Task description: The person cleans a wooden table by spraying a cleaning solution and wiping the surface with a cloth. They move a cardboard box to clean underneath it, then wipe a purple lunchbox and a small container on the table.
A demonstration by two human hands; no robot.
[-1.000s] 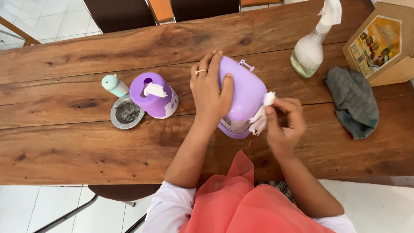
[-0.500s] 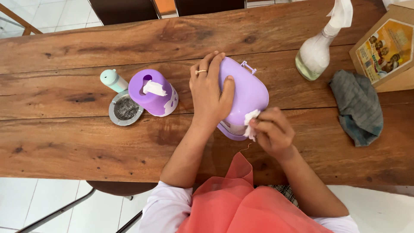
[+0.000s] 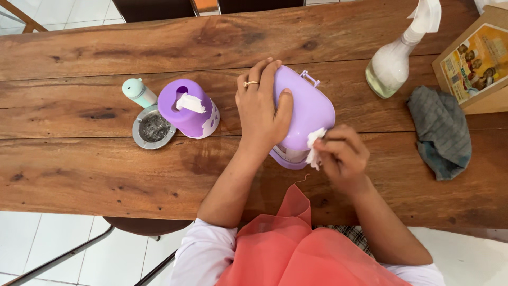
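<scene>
A purple plastic box with a small clasp stands tilted on its edge on the wooden table. My left hand, with a ring on one finger, grips its left side and holds it up. My right hand pinches a crumpled white tissue and presses it against the box's lower right side. A purple cylindrical tissue dispenser, with a white tissue sticking out of its top, stands to the left.
A small mint-green bottle and a round metal ashtray sit left of the dispenser. A spray bottle, a grey cloth and a cardboard box lie at the right. Chair legs show below the table.
My right hand has moved left and down along the purple box with the tissue. My left hand has kept its grip on the box.
</scene>
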